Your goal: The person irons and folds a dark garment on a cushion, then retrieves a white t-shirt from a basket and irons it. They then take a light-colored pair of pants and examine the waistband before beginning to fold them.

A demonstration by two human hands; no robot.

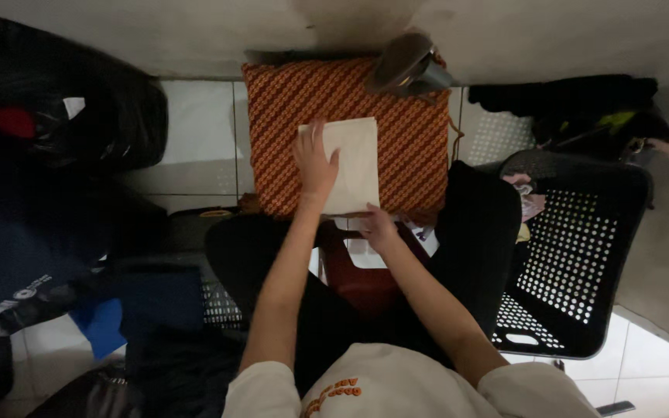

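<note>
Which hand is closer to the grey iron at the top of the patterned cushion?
Left. The left hand lies flat on the folded white cloth, below the grey iron; the right hand sits lower.

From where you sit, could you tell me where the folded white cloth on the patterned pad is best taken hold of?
Probably its bare right long edge, approached from the right: the folded white cloth lies flat on the patterned pad, the left hand covers its left side, and the right hand is at its near edge.

Left hand [315,164]: arm stretched forward, bare forearm, palm down, fingers [309,133] spread flat and pointing away from the body. Right hand [377,227]: arm bent inward, held nearer the body, palm down, fingers curled low; grip hidden. Both upper arms in pale short sleeves.
</note>
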